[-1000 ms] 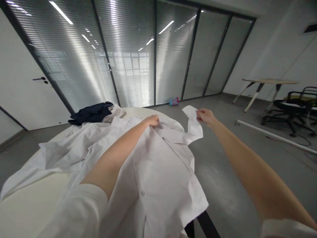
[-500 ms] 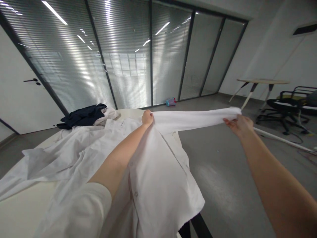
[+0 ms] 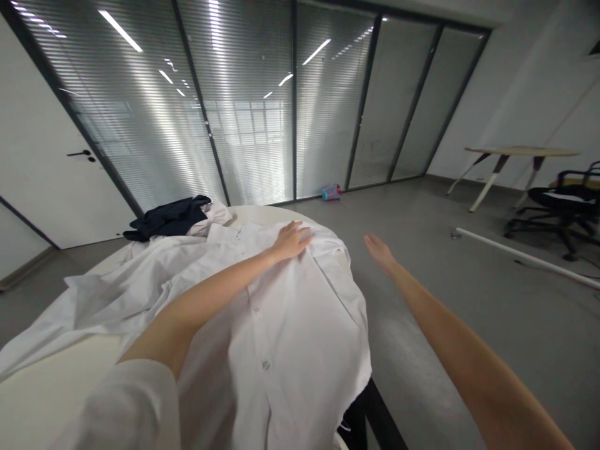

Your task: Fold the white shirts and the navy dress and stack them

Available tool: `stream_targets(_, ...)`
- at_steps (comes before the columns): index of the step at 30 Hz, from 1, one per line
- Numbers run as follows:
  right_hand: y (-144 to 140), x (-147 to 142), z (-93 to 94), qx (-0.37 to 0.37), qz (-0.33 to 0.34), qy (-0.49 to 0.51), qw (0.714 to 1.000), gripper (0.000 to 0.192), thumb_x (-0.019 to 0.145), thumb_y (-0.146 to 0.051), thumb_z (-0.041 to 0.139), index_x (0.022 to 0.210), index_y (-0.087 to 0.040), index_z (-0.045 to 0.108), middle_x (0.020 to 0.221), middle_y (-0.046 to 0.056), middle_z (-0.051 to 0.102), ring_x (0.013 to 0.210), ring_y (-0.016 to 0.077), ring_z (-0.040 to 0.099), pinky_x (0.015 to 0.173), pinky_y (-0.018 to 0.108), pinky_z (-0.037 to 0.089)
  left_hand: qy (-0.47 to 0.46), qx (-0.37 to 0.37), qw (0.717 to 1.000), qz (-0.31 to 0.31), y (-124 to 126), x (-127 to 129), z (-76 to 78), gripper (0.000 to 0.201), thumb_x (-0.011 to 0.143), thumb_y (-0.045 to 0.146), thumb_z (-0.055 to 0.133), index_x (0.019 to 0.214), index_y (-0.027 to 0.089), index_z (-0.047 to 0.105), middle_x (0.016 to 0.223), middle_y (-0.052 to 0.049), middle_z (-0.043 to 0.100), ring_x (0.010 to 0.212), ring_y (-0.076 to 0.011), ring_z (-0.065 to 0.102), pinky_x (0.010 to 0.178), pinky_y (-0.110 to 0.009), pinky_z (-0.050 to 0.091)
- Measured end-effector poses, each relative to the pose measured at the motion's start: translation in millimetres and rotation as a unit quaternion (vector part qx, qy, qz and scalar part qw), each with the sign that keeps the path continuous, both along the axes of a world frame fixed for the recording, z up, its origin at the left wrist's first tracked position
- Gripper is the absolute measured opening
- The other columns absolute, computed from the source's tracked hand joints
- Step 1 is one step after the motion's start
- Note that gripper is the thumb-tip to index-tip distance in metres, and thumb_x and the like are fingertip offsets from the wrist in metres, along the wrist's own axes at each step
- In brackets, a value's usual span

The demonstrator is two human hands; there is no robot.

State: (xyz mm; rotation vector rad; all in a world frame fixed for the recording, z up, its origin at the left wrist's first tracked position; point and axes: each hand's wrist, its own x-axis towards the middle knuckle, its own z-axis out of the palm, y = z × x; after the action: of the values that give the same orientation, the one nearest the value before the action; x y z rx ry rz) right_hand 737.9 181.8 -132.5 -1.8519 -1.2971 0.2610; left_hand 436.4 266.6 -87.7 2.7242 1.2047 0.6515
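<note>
A white button-up shirt (image 3: 300, 337) lies spread over the round table (image 3: 60, 381), its front part draping over the near right edge. My left hand (image 3: 291, 240) rests on the shirt near its far right part, fingers spread and stretched out. Off the table's right side, my right hand (image 3: 379, 251) hangs in the air with fingers extended, holding nothing and apart from the cloth. The sleeve is no longer stretched out to the right; white cloth lies bunched at the table's right edge.
Dark navy clothing (image 3: 169, 219) and a pale garment (image 3: 213, 217) are heaped at the table's far left. A blue and pink bin (image 3: 331, 192) lies by the glass wall. To the right are a white pole (image 3: 525, 255), another table (image 3: 520, 152) and a black office chair (image 3: 562, 203).
My right hand has let go of the white sleeve and moved left, and the sleeve has dropped to the table. My left hand has gone from gripping the cloth to lying spread on it.
</note>
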Motion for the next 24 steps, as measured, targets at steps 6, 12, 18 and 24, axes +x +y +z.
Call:
stream_targets(6, 26, -63, 6.9, -0.074, 0.244, -0.157, 0.954, 0.064, 0.101, -0.060, 0.022, 0.151, -0.028, 0.046, 0.158, 0.003, 0.040, 0.149, 0.0199, 0.030, 0.121, 0.040, 0.028, 0.106, 0.087, 0.982, -0.128, -41, -71, 10.7, 0.054, 0.103, 0.050, 0.040, 0.148, 0.022, 0.048, 0.157, -0.012, 0.040, 0.145, -0.0293, 0.036, 0.119, -0.044, 0.030)
stream_targets(12, 29, -98, 39.5, -0.171, 0.141, -0.362, 0.905, 0.053, 0.100, -0.051, 0.035, 0.136, -0.025, 0.062, 0.153, 0.008, 0.048, 0.142, 0.0385, 0.039, 0.115, 0.063, 0.028, 0.122, 0.121, 0.985, -0.005, -67, -221, 54.6, 0.038, 0.099, 0.037, 0.048, 0.129, 0.021, 0.063, 0.133, -0.010, 0.062, 0.124, -0.0260, 0.058, 0.110, -0.041, 0.043)
stream_targets(18, 40, -209, 83.3, -0.048, 0.215, -0.384, 0.897, 0.044, 0.097, -0.032, 0.044, 0.134, -0.015, 0.062, 0.138, 0.013, 0.062, 0.127, 0.0295, 0.056, 0.110, 0.044, 0.039, 0.080, 0.125, 0.967, 0.206, -116, -399, 68.4, 0.042, 0.094, 0.029, 0.043, 0.130, 0.022, 0.064, 0.132, -0.010, 0.063, 0.123, -0.0282, 0.059, 0.109, -0.044, 0.044)
stream_targets(24, 36, -349, 94.4, -0.037, 0.414, -0.357, 0.837, 0.037, 0.097, -0.034, 0.047, 0.126, -0.021, 0.067, 0.123, 0.008, 0.071, 0.112, 0.0253, 0.065, 0.092, 0.033, 0.048, 0.010, -0.023, 0.953, 0.301, -140, -483, 57.8, 0.048, 0.089, 0.011, 0.050, 0.134, 0.020, 0.062, 0.134, -0.009, 0.062, 0.125, -0.0263, 0.057, 0.110, -0.042, 0.045)
